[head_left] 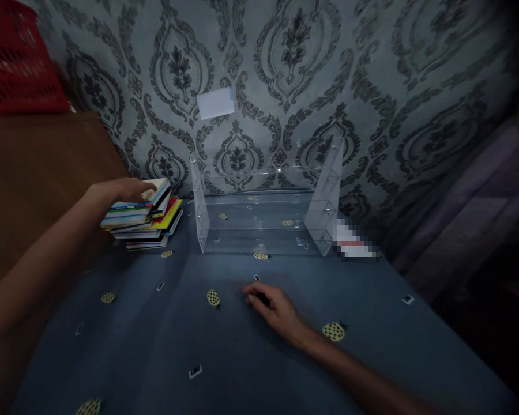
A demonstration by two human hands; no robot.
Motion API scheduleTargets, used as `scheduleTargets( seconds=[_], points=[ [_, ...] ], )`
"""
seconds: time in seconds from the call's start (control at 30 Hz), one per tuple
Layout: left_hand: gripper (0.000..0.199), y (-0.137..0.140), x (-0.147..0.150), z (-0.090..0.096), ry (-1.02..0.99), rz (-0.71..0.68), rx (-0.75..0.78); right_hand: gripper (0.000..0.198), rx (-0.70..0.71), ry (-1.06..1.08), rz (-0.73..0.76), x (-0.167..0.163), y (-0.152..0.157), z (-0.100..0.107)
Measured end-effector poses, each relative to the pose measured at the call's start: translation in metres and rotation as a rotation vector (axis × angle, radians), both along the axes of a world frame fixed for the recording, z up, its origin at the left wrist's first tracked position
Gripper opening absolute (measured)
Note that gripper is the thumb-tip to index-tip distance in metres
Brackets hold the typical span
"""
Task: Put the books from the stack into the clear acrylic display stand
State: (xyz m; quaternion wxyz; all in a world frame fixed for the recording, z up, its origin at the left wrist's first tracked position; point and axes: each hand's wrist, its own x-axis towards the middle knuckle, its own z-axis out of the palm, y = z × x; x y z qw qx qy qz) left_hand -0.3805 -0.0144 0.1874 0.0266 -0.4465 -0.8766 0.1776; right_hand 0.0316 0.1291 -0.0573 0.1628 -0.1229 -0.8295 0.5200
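My left hand reaches to the left and lies over the top of a stack of books, its fingers stretched across the uppermost book. The thumb side is hard to make out. The books have mixed covers, with yellow, red, blue and white edges, and are piled unevenly. My right hand hovers or rests low over the blue patterned cloth, fingers loosely curved and apart, holding nothing. Beyond it stands a clear acrylic rack with transparent side panels and tiers; no books show on it.
A brown box-like surface with a red plastic basket on it stands at the left. A blurred-out white item lies right of the rack. A white card is on the patterned wall. Purple fabric hangs at right.
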Motion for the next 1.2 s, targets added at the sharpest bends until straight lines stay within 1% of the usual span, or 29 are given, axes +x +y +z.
scheduleTargets(
  seconds=[0.13,0.33,0.47,0.6,0.67,0.73,0.8,0.9,1.03,1.13,1.2],
  points=[
    [0.062,0.013,0.004,0.002,-0.003,-0.002,-0.040,0.022,0.005,-0.001,0.011,0.000,0.000,0.002],
    [0.059,0.014,0.017,0.003,0.054,-0.033,-0.048,0.020,0.013,0.009,0.022,-0.001,-0.001,0.008],
    [0.067,0.010,0.029,0.000,0.106,-0.069,-0.021,0.020,0.032,0.019,0.013,-0.001,-0.001,0.008],
    [0.070,0.002,0.032,-0.005,0.156,-0.095,0.018,0.020,0.020,0.022,0.014,-0.001,-0.002,0.008],
    [0.066,-0.005,0.032,-0.008,0.180,-0.095,0.048,0.020,-0.002,0.021,0.019,-0.001,-0.002,0.009],
    [0.058,-0.014,0.033,-0.012,0.200,-0.081,0.079,0.020,-0.011,0.016,0.024,-0.001,-0.002,0.009],
    [0.051,-0.025,0.037,-0.016,0.223,-0.048,0.120,0.020,-0.008,0.015,0.019,-0.002,-0.002,0.008],
    [0.048,-0.044,0.047,-0.026,0.264,0.006,0.212,0.020,0.008,0.008,0.012,-0.002,-0.001,0.008],
    [0.045,-0.067,0.063,-0.048,0.288,0.032,0.369,0.020,0.024,0.007,0.005,0.000,-0.002,0.009],
    [0.050,-0.071,0.075,-0.063,0.278,0.057,0.487,0.020,0.018,0.012,0.013,0.000,-0.002,0.009],
    [0.053,-0.066,0.082,-0.068,0.287,0.094,0.518,0.020,0.010,0.005,0.022,0.000,-0.002,0.008]
  ],
)
